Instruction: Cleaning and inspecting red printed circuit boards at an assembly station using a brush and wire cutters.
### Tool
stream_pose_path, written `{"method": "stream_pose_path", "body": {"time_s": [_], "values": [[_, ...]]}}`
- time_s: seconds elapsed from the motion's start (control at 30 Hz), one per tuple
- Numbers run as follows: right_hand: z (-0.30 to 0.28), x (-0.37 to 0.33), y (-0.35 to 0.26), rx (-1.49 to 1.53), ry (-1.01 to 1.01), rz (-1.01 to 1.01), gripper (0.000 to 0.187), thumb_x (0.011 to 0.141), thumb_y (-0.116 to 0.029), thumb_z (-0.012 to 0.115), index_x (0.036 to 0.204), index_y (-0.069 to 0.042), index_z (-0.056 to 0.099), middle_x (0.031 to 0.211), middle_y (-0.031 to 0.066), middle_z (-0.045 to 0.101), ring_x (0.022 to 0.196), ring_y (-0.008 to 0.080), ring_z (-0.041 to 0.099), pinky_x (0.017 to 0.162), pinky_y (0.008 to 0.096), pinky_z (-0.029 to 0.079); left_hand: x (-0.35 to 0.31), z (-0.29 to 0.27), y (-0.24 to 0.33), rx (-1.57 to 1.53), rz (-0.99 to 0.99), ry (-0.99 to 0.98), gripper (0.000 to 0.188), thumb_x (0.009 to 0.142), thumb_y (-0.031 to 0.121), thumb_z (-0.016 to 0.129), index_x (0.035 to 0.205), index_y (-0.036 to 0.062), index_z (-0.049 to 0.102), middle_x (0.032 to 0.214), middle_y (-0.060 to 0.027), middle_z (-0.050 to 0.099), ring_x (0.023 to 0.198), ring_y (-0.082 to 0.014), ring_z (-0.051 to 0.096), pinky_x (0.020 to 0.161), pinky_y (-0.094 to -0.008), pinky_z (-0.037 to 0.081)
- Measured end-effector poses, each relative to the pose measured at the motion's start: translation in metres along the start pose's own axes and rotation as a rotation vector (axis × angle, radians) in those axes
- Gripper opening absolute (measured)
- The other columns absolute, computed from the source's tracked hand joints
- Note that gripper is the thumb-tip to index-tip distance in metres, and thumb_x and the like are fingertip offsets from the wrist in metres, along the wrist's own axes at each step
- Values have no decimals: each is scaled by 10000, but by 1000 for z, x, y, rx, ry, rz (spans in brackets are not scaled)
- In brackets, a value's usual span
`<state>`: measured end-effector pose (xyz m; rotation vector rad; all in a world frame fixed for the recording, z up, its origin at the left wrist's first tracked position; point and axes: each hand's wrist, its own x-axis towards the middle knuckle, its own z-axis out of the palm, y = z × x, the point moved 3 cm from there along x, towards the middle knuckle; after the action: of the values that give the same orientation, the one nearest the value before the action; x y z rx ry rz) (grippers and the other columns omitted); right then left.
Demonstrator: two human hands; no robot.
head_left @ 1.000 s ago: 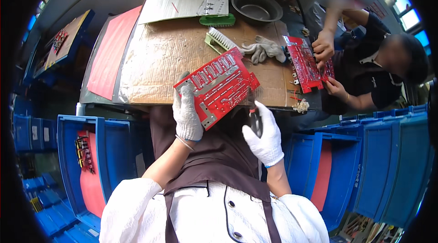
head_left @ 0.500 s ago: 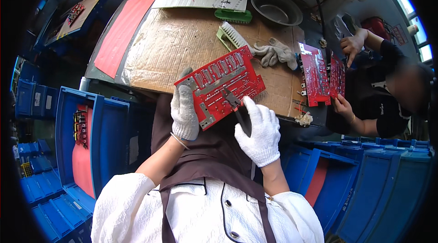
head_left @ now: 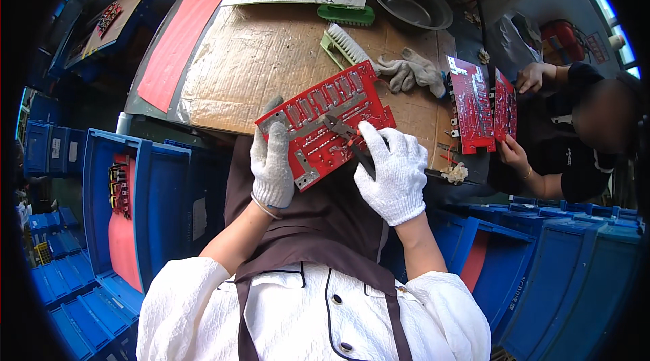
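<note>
My left hand (head_left: 273, 166), in a white knit glove, grips the left edge of a red circuit board (head_left: 318, 137). The board is tilted over my lap, in front of the bench's near edge, its soldered face toward me. My right hand (head_left: 394, 175), also gloved, is closed around a pair of side cutters (head_left: 363, 156) with dark handles. The cutters' jaws lie against or just over the middle of the board, slightly parted. Whether a component lead sits between them cannot be made out.
Cardboard (head_left: 264, 70) covers the bench. On it lie a white-bristled brush (head_left: 347, 43), a green brush (head_left: 346, 15), loose gloves (head_left: 409, 73) and a metal bowl (head_left: 413, 3). At right a co-worker's hands (head_left: 516, 156) hold red boards (head_left: 472, 107). Blue crates (head_left: 139, 192) stand on both sides.
My right hand has moved slightly right, and the cutters' jaws have shifted a little up and left on the board, now more parted. The board stays in my left hand.
</note>
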<state>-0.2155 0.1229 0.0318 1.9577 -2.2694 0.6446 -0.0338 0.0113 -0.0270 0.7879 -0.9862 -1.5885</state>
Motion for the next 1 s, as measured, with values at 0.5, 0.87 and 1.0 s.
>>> {"method": "stream_pose_path", "body": {"time_s": [0.5, 0.87, 1.0], "values": [[-12, 10, 2, -68, -44, -37, 710, 723, -203, 754, 1417, -216, 602, 1138, 75, 590, 1065, 301, 558, 920, 472, 419, -2, 0, 1, 24, 1, -11, 522, 1094, 284, 556, 1522, 0, 463, 1408, -116, 584, 1252, -160, 563, 1109, -343, 443], [1, 20, 20, -96, 3, -161, 711, 706, -176, 787, 1393, -255, 621, 1098, 31, 597, 1040, 256, 566, 889, 441, 412, -1, -2, 2, 56, 8, -15, 517, 1095, 283, 550, 1517, -4, 466, 1405, -111, 588, 1262, -164, 558, 1122, -349, 429], [4, 20, 22, -90, 39, -183, 711, 699, -159, 803, 1382, -252, 631, 1095, 26, 608, 1032, 252, 579, 891, 437, 417, -1, -3, 1, 40, 4, -23, 518, 1094, 286, 553, 1515, -4, 469, 1404, -112, 590, 1263, -164, 559, 1121, -348, 429]]}}
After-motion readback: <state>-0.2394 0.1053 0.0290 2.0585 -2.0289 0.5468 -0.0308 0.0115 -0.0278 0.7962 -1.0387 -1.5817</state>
